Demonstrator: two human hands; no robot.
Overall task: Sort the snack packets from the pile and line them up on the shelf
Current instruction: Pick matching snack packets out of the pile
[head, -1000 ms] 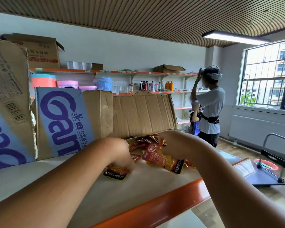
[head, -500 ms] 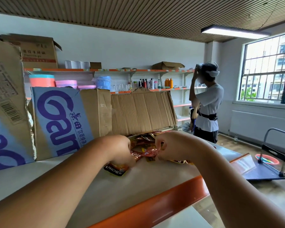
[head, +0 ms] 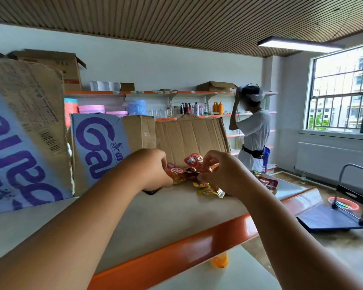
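Now the right hand [head: 220, 174] holds a red packet [head: 194, 162] up higher than before, pinching it with curled fingers. The left hand [head: 153, 168] grips another red packet [head: 176, 171] right beside it. Some yellow packets [head: 208, 190] lie on the shelf [head: 176, 216] under the right hand. More packets [head: 268, 183] lie by the right wrist. A brown box [head: 189, 139] stands just behind them.

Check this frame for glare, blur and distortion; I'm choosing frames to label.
Head view: the window is partly washed out, the ceiling lamp glares, the orange shelf edge shows a sheen; wide-angle bends the cardboard box at left; the snack packets look slightly soft.
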